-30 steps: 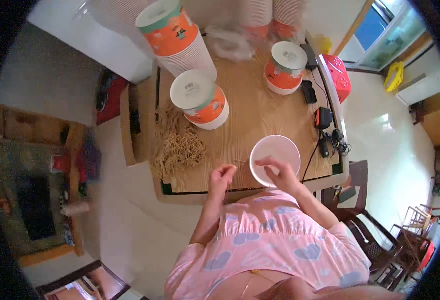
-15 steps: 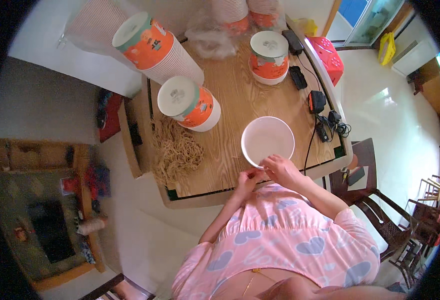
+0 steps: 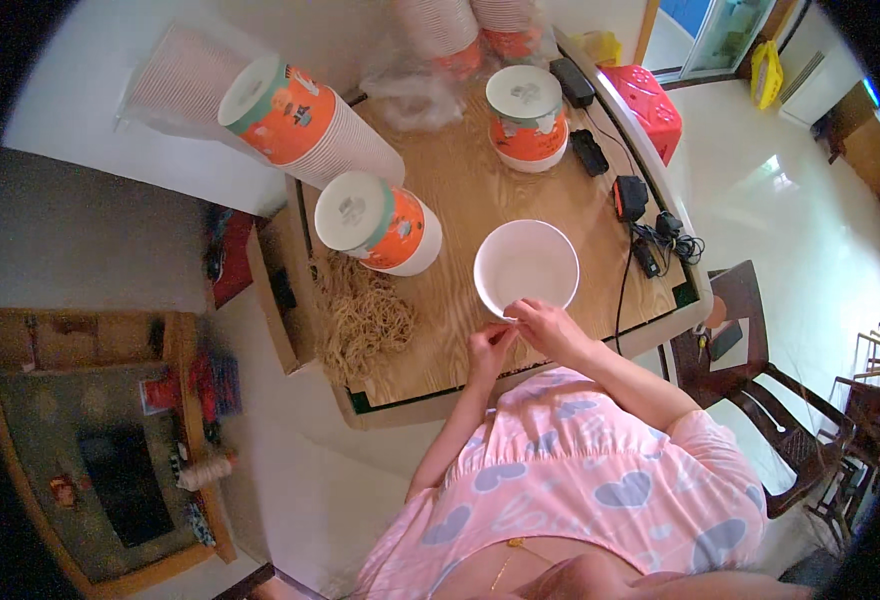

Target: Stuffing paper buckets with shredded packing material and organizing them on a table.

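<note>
An open white paper tub (image 3: 527, 262) stands at the table's near side, its inside facing up. My right hand (image 3: 552, 333) is at the tub's near rim, fingers pinched together. Just left of it, my left hand (image 3: 490, 350) is also closed in a pinch, its fingertips almost meeting the right ones below the rim. Whatever lies between the fingers is too small to make out. To the left, a tangled heap of tan twine (image 3: 365, 325) lies by the table edge, beside an upside-down tub (image 3: 385, 225) with an orange and green band.
A tall stack of nested tubs (image 3: 310, 125) leans at the far left. Another upside-down tub (image 3: 527, 120) stands at the back. Black adapters and cables (image 3: 650, 235) run along the right edge. A red plastic stool (image 3: 645, 110) and a dark wooden chair (image 3: 750, 370) stand beyond.
The view has shifted slightly. Both hands stay at the tub's near rim and have drawn a little closer together, fingertips still pinched.
</note>
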The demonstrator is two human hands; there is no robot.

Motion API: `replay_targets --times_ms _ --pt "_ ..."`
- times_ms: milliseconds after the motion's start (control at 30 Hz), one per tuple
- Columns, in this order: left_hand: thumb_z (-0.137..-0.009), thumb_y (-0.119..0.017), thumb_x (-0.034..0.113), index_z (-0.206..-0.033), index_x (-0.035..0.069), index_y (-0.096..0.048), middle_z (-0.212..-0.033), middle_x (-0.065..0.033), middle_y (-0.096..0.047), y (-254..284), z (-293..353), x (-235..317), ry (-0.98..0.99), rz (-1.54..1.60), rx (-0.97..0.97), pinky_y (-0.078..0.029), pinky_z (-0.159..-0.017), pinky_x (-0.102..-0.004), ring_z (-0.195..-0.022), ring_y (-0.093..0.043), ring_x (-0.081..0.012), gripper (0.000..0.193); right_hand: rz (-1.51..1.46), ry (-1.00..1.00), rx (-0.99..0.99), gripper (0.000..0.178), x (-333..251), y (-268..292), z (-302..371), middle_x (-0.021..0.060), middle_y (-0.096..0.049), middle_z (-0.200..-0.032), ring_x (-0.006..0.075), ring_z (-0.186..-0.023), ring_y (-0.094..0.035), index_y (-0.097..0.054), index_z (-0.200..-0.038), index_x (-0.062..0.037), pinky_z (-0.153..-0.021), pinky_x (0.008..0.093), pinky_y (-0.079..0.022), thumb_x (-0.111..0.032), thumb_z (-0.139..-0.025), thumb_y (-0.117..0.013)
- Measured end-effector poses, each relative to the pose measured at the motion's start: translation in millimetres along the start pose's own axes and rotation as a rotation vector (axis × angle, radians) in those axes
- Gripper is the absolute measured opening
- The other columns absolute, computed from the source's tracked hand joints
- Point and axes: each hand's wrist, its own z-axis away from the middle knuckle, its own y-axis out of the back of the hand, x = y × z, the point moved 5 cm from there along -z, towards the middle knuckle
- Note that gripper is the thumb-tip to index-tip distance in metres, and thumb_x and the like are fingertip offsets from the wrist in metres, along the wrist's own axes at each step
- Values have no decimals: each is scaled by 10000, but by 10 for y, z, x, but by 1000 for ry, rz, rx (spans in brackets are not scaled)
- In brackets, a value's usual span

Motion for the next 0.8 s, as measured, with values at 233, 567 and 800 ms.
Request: replay_targets --times_ms 233,567,800 --pt "-779 -652 88 -883 21 -646 -770 0 -582 87 48 -166 26 188 7 -420 -572 -218 -645 -494 -57 123 76 7 -1 220 -8 50 17 134 -561 -941 330 -902 -528 -521 -977 -63 -742 404 -443 -57 -758 -538" --pt "-748 -673 90 -784 -2 -657 -633 -13 -595 34 -44 79 -13 -2 98 -419 -539 -223 -568 -512 -67 100 -221 -361 -208 245 665 -436 601 112 -573 -689 269 -613 -560 -545 -998 -28 -595 386 -470 -51 -757 -579" --pt "-747 -670 94 -771 -18 -648 -630 -33 -619 -115 -74 213 29 -5 92 -434 -548 -239 -563 -532 -75 116 -931 -524 -100 231 1070 -955 472 9 -574 -726 112 -631 -519 -563 -1017 -9 -558 275 -446 -17 -786 -573"
